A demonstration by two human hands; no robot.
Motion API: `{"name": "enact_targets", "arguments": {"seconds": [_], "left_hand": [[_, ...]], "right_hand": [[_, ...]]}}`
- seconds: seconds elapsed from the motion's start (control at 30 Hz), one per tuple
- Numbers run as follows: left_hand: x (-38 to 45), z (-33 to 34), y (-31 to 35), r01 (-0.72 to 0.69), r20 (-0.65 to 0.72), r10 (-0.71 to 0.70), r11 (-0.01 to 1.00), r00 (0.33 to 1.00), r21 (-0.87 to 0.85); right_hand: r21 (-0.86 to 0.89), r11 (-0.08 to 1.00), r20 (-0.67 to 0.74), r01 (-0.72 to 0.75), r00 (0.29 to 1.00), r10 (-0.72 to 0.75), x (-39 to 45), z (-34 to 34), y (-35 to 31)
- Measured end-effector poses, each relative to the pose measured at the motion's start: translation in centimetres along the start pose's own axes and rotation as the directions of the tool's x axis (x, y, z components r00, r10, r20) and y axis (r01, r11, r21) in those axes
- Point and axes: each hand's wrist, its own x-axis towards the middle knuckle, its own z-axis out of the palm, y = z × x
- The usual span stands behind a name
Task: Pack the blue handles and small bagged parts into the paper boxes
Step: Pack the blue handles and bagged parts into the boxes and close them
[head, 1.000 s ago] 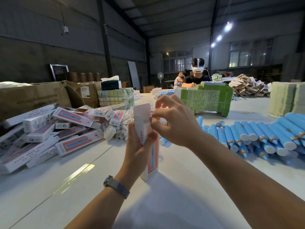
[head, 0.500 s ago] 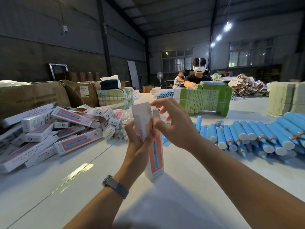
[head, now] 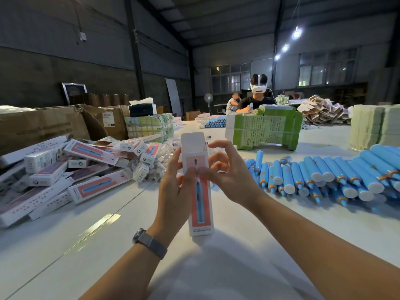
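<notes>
We can read no text: the small print line below our fingers (head: 195,169), on the upright white-and-pink paper box (head: 200,204), is too blurred.

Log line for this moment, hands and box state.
left hand: grips paper box upright | right hand: thumb on box front | top flap: open | blue handles: loose on table, right

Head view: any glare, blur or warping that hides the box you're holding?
Head view: box sharp enough, print at its foot unreadable; both thumbs cover part of its face; glare patch on the table lies left of it; ceiling lamps flare; wide-angle bending at edges; hall behind is dim.
</notes>
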Motion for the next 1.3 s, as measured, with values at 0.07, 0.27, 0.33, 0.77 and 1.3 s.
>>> {"name": "enact_targets", "arguments": {"seconds": [0.07, 0.27, 0.33, 0.77, 1.3], "left_hand": [[0.0, 0.0, 0.1, -0.010, -0.013, 0.010, 1.000, 1.000, -0.013], [0.1, -0.1, 0.3, -0.030, 0.006, 0.031, 0.998, 1.000, -0.050], [0.3, -0.2, 0.3, -0.029, 0.020, 0.031, 0.997, 0.999, -0.075], [0.2, -0.4, 0.4, -0.062, 0.052, 0.070, 0.989, 0.996, -0.135], [0.3, -0.7, 1.2, -0.148, -0.057, 0.148, 0.989, 0.987, 0.011]], "right_hand": [[-0.022, 1.000, -0.017, 0.022, 1.000, -0.022, -0.1, 0.1, 0.2], [-0.008, 0.998, -0.018, 0.063, 0.998, -0.064, -0.1, -0.1, 0.4], [0.003, 0.998, -0.012, 0.068, 0.998, -0.068, -0.1, -0.1, 0.4], [-0.036, 0.998, 0.034, 0.055, 0.998, -0.054, 0.7, -1.4, -1.4], [0.167, 0.980, 0.103, -0.106, 0.991, 0.089, 1.1, -1.4, -1.2]]}}
